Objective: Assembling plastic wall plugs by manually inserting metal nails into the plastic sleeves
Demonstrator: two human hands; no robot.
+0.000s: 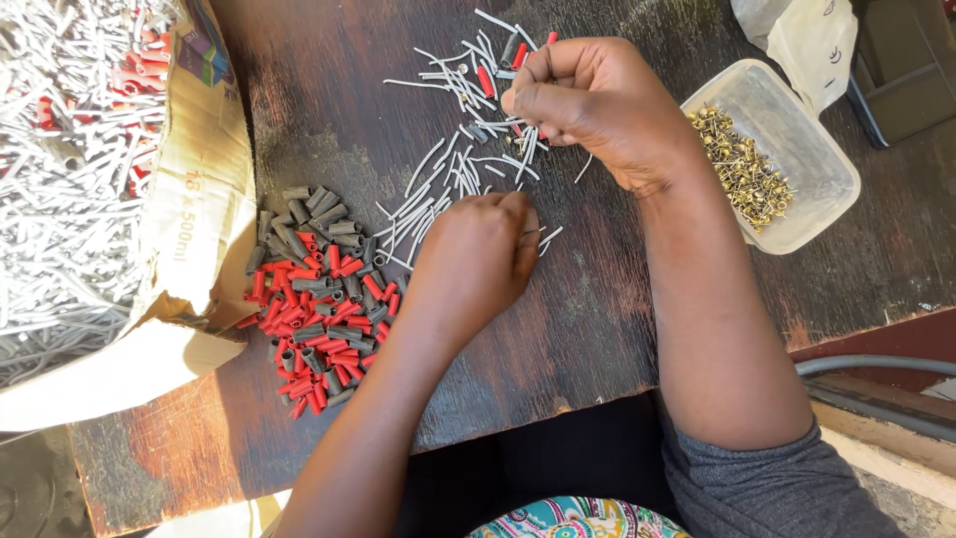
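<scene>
**Hands pinching small parts over a worn wooden table**

Fingers of the right hand [597, 105] are closed in a pinch on a small red piece, above the loose scatter of thin grey-white wire pieces [448, 179]. The left hand [478, 254] is curled shut just below that scatter; a thin wire end pokes out of it. These wire pieces look light, stiff and easy to lose, best pinched near one end. Left of the scatter lies a heap of short red and grey tube sleeves [319, 309], likely soft and light. Further left, a torn cardboard box [194, 214] holds masses of similar wire. Right of the scatter, a clear plastic tub [827, 189] holds small brass pins [747, 169].
</scene>
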